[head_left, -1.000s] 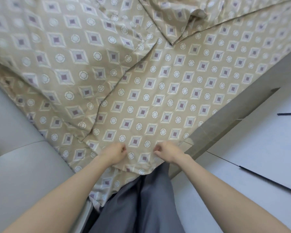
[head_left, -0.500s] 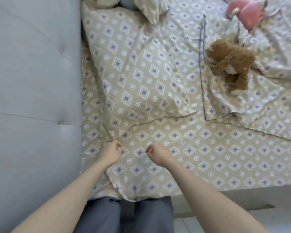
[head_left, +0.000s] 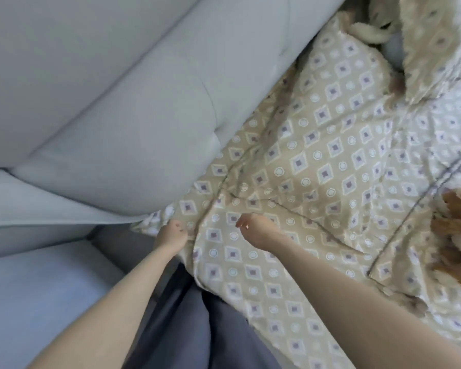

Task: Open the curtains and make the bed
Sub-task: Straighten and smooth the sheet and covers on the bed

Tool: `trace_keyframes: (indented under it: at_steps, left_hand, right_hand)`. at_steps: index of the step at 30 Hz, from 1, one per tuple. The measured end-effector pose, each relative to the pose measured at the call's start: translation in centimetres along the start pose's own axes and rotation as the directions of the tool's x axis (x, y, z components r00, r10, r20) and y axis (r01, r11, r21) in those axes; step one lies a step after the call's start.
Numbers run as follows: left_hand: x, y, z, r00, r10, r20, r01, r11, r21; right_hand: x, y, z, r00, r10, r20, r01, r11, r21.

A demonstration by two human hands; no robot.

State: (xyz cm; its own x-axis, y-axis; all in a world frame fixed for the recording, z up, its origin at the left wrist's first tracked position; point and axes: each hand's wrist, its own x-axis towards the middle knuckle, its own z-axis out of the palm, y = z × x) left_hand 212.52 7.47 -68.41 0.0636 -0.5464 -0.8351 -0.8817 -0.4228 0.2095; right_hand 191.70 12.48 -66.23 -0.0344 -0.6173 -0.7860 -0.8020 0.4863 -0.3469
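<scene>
A beige sheet (head_left: 250, 275) with a diamond and circle pattern covers the bed and hangs over its near edge. My left hand (head_left: 172, 234) is closed on the sheet's edge, right where it meets the grey padded headboard (head_left: 117, 102). My right hand (head_left: 253, 229) hovers just over the sheet a little to the right, fingers loosely curled and apart, with nothing in them. A pillow (head_left: 330, 134) in the same pattern lies beyond my hands against the headboard. No curtains are in view.
A brown plush toy (head_left: 458, 235) lies on the bed at the right edge. A fuzzy beige blanket (head_left: 437, 49) is bunched at the top right. My grey trousers (head_left: 197, 328) press against the bed's side, with pale floor (head_left: 37, 302) at the lower left.
My view has swung left toward the headboard. Both hands moved along the sheet's edge to the bed's head corner. The right hand's fingers have loosened off the fabric; the left still grips it.
</scene>
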Motion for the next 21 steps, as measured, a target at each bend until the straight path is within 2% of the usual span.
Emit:
trace_keyframes:
  at_steps: [3,6,12,17,21]
  left_hand:
    - [0.4,-2.6,0.0,0.997,-0.075,-0.02,0.071,0.983,-0.167]
    - [1.3,-4.7,0.5,0.994,-0.09,-0.054,0.071,0.956,-0.285]
    - [4.6,-7.7,2.4,0.96,-0.257,-0.108,0.148,0.8,-0.582]
    - [8.1,-9.4,4.7,0.922,-0.359,-0.144,0.153,0.682,-0.715]
    - [9.4,-9.5,6.3,0.855,-0.418,-0.305,0.098,0.71,-0.698]
  right_hand:
    - [2.3,-2.7,0.8,0.997,-0.083,0.004,0.083,0.989,-0.123]
    - [4.7,-4.9,2.0,0.984,-0.18,0.0,0.177,0.965,-0.192]
    - [9.4,-6.9,5.6,0.925,-0.376,0.056,0.37,0.853,-0.368]
    - [13.3,-7.2,7.6,0.905,-0.423,0.046,0.395,0.794,-0.462]
    - [14.9,-7.7,8.8,0.875,-0.481,-0.055,0.368,0.734,-0.572]
